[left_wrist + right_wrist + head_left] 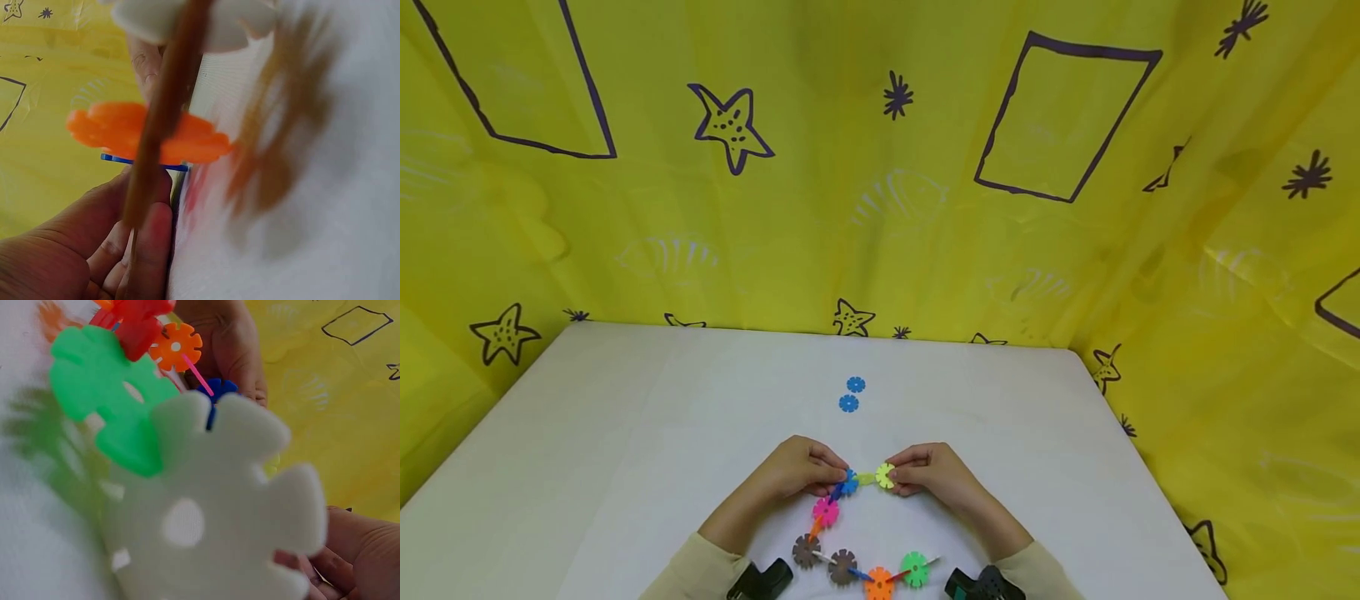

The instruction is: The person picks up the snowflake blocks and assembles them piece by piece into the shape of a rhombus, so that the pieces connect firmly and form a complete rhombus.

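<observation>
A curved chain of slotted snowflake discs runs between and below the two hands in the head view. My left hand (797,468) pinches the chain at a blue disc (851,482). At its other end, a yellow disc (883,473) is gripped between thumb and fingers of my right hand (936,472). Down the chain come a pink disc (826,512), brown discs, an orange disc (879,585) and a green disc (915,568). Close to the left wrist camera hangs an orange disc (112,128); a large white disc (231,462) covers part of the right wrist view.
Two loose blue discs, a farther one (856,384) and a nearer one (848,403), lie beyond the hands on the white table (700,400). A yellow curtain (820,233) with drawn stars and frames borders the table at the back and sides.
</observation>
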The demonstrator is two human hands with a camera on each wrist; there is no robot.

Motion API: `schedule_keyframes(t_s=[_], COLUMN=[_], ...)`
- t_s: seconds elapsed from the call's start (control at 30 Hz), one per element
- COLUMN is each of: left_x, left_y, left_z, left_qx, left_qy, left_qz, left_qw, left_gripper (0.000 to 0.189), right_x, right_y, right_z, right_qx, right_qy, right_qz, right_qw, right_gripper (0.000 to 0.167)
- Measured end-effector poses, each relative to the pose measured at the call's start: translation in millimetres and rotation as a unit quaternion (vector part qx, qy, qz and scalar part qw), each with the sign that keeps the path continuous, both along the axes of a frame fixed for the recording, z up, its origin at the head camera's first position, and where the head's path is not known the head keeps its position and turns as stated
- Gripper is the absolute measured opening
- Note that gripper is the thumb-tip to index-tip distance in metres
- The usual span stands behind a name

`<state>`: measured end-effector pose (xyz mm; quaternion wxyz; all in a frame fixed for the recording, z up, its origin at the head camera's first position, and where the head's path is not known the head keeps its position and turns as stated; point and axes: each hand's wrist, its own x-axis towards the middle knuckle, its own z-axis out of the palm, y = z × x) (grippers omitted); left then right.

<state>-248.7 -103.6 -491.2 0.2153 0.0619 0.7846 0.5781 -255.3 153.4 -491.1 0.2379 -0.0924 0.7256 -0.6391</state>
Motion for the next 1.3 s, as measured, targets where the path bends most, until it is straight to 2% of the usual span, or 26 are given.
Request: schedule_keyframes(t_s=[0.47, 0.8, 1.13, 1.3], left_x=[1.5, -0.3, 2.1, 2.9], left_y=[0.3, -1.1, 2.7, 4.8], left_z=[2.6, 3.1, 1.4, 0.5], left_qx=[0.011, 0.009, -0.017, -0.030], left_qy=[-0.001, 0.003, 0.040, 0.045], left_qz=[0.002, -0.019, -0.006, 0.010], left_qw=[0.9999, 0.9998, 0.9990, 0.9985], left_gripper=[0.019, 0.021, 0.019, 0.017], right_x=[1.1, 0.4, 3.0, 4.6], right_y=[-3, -9, -11, -13], right_z=[3.6, 3.2, 3.8, 2.3], right_qx=[0.006, 0.016, 0.025, 0.025], right_qy=[-0.004, 0.005, 0.021, 0.031], right_qz=[0.005, 0.004, 0.008, 0.001], right_qw=[1.0000, 0.9999, 0.9994, 0.9992], right_gripper=[0.029, 0.027, 0.025, 0.023])
